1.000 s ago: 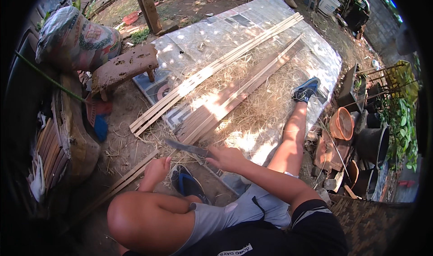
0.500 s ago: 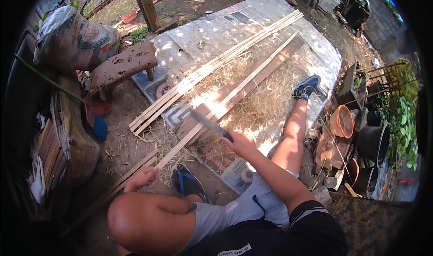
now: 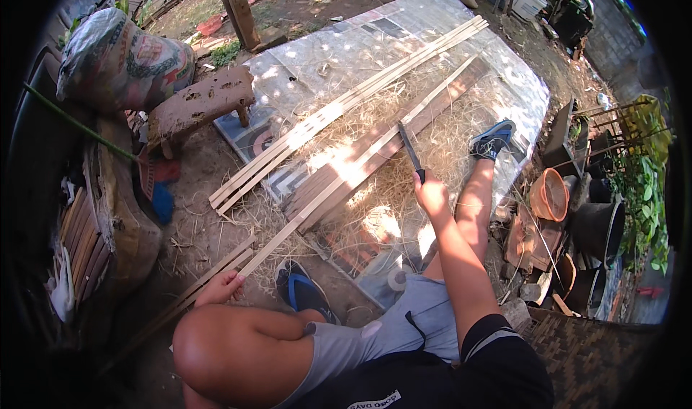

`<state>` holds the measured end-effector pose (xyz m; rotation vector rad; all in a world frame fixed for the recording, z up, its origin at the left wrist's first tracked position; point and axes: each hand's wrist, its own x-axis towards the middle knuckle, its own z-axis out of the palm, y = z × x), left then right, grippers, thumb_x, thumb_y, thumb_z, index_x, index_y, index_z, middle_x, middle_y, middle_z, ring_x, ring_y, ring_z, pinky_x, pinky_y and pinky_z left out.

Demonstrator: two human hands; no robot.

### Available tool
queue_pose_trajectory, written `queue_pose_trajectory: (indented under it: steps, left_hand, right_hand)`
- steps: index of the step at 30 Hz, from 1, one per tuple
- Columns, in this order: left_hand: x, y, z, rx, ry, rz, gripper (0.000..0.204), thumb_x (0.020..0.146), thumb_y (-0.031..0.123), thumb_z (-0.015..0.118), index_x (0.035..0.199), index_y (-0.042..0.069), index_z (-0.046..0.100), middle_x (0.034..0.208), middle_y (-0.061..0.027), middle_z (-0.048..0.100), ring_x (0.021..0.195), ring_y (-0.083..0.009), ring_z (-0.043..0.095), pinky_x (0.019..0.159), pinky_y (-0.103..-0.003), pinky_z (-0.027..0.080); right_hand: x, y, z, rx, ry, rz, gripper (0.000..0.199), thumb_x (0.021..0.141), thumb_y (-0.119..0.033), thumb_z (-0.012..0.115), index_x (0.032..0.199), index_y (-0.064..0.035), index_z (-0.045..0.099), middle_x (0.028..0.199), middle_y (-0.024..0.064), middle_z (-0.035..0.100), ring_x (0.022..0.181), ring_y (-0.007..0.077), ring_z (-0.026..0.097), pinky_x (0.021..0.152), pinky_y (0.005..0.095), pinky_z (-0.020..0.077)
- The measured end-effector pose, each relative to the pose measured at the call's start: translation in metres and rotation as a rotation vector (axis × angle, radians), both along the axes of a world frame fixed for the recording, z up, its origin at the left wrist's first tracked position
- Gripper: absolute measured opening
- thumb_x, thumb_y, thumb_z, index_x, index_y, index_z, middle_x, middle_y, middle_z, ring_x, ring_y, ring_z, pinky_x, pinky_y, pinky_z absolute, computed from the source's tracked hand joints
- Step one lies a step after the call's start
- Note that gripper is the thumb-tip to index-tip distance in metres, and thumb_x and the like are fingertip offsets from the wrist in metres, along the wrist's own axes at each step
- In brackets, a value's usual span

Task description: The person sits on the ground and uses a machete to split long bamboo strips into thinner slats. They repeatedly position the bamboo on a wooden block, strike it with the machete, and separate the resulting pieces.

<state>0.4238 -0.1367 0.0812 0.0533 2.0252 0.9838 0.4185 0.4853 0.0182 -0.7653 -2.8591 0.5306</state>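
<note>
In my right hand is the dark handle of a long knife. Its blade points up and away, with the tip at the edge of a long pale wooden strip. My left hand, beside my bent knee, pinches the near end of that strip. The strip runs diagonally away from me along a wide brown plank. Several more pale strips lie side by side to the left of the plank. Thin curled shavings are scattered around and under the wood.
A patterned plastic sheet covers the ground ahead. To the left are a low worn wooden bench, a full sack and a blue object. An orange pot and dark buckets stand at right. Two strips lie near my left hand.
My right hand has moved away from me and to the right with the knife. The blade has swung from pointing left to pointing up. My left hand has shifted slightly, still on the strip.
</note>
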Motion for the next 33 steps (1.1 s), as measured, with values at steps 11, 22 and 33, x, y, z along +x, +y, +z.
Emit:
queue_pose_trajectory:
  steps: [11, 22, 33]
  left_hand:
    - [0.007, 0.044, -0.002, -0.498, 0.681, -0.263, 0.042, 0.105, 0.043, 0.052, 0.092, 0.003, 0.060, 0.083, -0.0229, 0.068, 0.080, -0.0474, 0.066, 0.071, -0.056, 0.051]
    - [-0.009, 0.109, 0.008, -0.210, 0.362, -0.124, 0.046, 0.109, 0.039, 0.045, 0.094, 0.001, 0.067, 0.079, -0.0254, 0.066, 0.079, -0.0481, 0.064, 0.071, -0.055, 0.048]
    - [0.012, 0.071, 0.020, -0.226, 0.361, -0.060, 0.042, 0.108, 0.038, 0.048, 0.095, 0.001, 0.065, 0.074, -0.0223, 0.063, 0.070, -0.0444, 0.060, 0.066, -0.050, 0.047]
  right_hand:
    - [0.011, -0.095, 0.047, -0.119, -0.268, 0.309, 0.047, 0.102, -0.054, 0.053, 0.119, -0.0109, 0.058, 0.097, 0.0192, 0.072, 0.090, 0.0417, 0.073, 0.077, 0.0528, 0.0581]
    - [0.055, -0.187, 0.075, 0.012, -0.142, 1.004, 0.047, 0.102, -0.055, 0.052, 0.115, -0.0102, 0.061, 0.084, 0.0187, 0.071, 0.078, 0.0407, 0.071, 0.071, 0.0505, 0.0558]
    - [0.022, -0.102, 0.050, -0.035, -0.217, 0.525, 0.052, 0.101, -0.058, 0.053, 0.126, -0.0128, 0.057, 0.090, 0.0173, 0.069, 0.081, 0.0369, 0.073, 0.067, 0.0491, 0.0580]
